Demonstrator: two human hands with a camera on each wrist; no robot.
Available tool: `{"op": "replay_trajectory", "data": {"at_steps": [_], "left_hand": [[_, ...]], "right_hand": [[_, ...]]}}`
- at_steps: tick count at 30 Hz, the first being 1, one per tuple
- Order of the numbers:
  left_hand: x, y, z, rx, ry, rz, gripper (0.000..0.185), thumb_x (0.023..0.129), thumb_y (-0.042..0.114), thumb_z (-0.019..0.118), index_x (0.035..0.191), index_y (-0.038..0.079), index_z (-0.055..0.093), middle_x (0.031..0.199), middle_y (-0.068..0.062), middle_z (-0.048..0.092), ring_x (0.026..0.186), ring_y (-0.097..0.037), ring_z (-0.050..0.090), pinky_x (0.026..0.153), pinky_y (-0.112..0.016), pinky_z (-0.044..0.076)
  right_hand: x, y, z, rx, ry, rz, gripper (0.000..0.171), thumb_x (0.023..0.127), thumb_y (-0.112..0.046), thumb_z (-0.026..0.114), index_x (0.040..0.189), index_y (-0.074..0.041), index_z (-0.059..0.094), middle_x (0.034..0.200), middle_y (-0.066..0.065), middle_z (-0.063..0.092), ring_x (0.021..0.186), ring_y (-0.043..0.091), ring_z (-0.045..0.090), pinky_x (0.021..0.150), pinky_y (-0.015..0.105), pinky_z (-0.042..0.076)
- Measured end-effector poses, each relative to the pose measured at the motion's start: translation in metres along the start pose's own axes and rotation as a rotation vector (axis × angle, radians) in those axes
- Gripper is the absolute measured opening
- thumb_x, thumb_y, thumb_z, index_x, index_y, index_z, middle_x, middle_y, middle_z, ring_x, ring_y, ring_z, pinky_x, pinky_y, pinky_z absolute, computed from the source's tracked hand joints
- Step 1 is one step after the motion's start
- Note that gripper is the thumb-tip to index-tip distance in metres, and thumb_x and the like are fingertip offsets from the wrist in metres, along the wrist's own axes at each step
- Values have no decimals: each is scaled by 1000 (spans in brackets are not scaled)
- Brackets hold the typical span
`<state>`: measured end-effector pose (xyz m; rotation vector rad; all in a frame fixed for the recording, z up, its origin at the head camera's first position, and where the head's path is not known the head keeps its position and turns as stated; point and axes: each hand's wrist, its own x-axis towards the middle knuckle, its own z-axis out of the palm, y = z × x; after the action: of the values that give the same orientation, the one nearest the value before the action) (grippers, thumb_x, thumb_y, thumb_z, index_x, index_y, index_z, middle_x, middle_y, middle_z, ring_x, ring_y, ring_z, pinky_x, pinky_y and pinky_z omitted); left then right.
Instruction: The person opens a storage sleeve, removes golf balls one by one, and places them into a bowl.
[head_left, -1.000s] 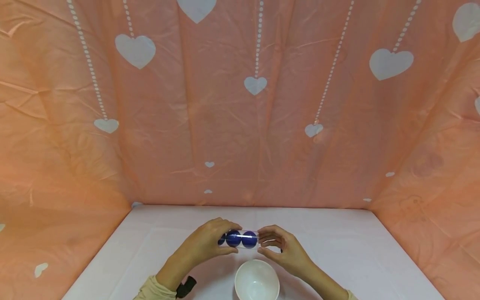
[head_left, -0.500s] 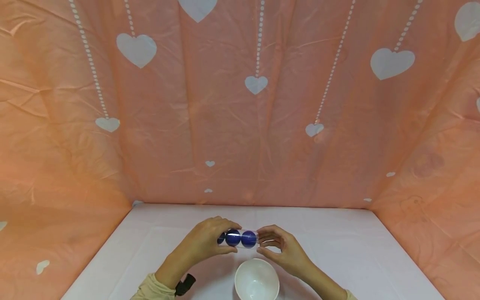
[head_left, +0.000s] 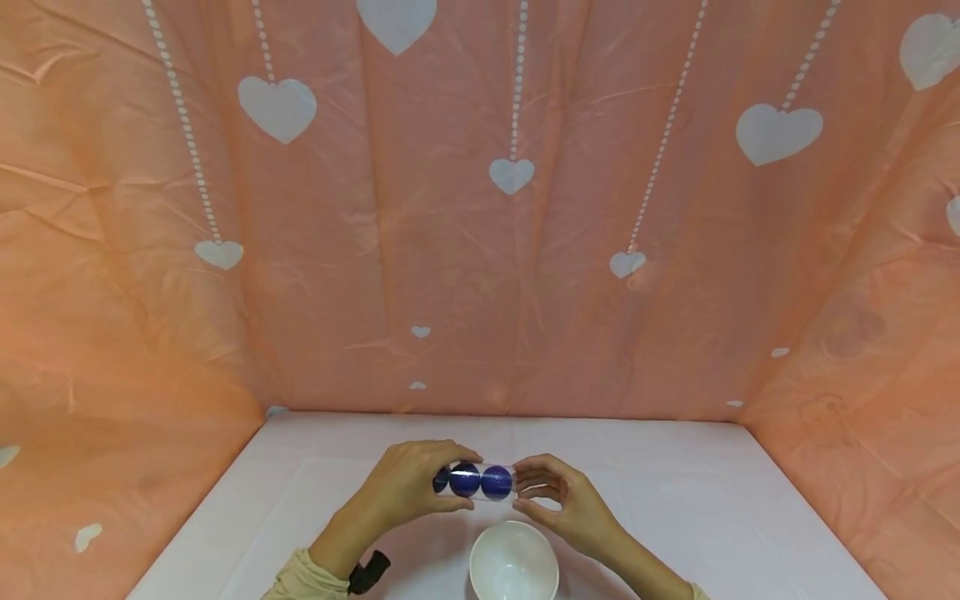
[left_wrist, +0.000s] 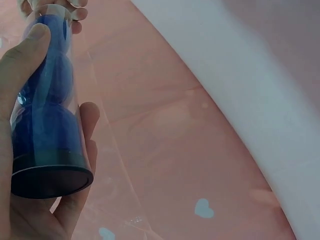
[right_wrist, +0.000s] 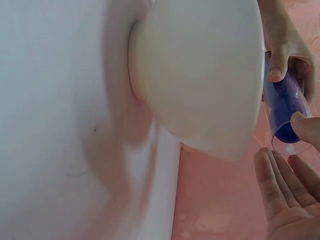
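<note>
Above the white bowl [head_left: 513, 560] the clear tube [head_left: 475, 482] lies level, left-to-right: left hand [head_left: 405, 483] grips one end, right hand [head_left: 558, 497], fingers seemingly loosely apart, meets the other

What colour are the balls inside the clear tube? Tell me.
Dark blue balls in the tube; clearest in the head view.

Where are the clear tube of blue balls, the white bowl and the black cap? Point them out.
clear tube [head_left: 476, 482], head view, middle of its side.
white bowl [head_left: 513, 564], head view, inner wall.
black cap [left_wrist: 50, 180], left wrist view, its flat end.
</note>
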<state>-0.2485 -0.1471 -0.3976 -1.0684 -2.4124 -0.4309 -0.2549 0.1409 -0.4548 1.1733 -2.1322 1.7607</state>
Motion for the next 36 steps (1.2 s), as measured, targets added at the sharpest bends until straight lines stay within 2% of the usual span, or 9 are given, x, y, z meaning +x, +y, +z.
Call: {"op": "replay_trajectory", "data": {"at_steps": [4, 8, 23, 36], "left_hand": [[1, 1, -2, -8, -25, -10, 54, 80, 46, 95, 125, 23, 77, 116, 7, 79, 104, -13, 75, 87, -39, 63], [2, 1, -2, -13, -34, -6, 53, 81, 45, 95, 125, 22, 77, 116, 6, 79, 104, -13, 75, 88, -40, 63], [6, 1, -3, 28, -8, 50, 53, 81, 46, 95, 125, 22, 77, 114, 6, 79, 100, -12, 74, 86, -37, 62], [5, -1, -4, 53, -5, 56, 54, 80, 46, 95, 125, 23, 76, 114, 8, 78, 100, -12, 73, 88, -37, 61]], "right_hand": [[0, 0, 0, -3, 0, 5, 44, 93, 1, 82, 131, 11, 61, 123, 20, 72, 107, 21, 74, 93, 34, 62], [0, -1, 0, 1, -4, 8, 44, 93, 1, 82, 131, 11, 61, 123, 20, 72, 107, 22, 74, 93, 35, 62], [0, -2, -1, 7, 1, 13, 45, 93, 2, 81, 131, 12, 60, 123, 21, 71, 108, 19, 73, 93, 34, 62], [-1, 0, -1, 27, -12, 61, 44, 95, -1, 80, 133, 8, 61, 121, 20, 73, 107, 21, 74, 93, 33, 62]]}}
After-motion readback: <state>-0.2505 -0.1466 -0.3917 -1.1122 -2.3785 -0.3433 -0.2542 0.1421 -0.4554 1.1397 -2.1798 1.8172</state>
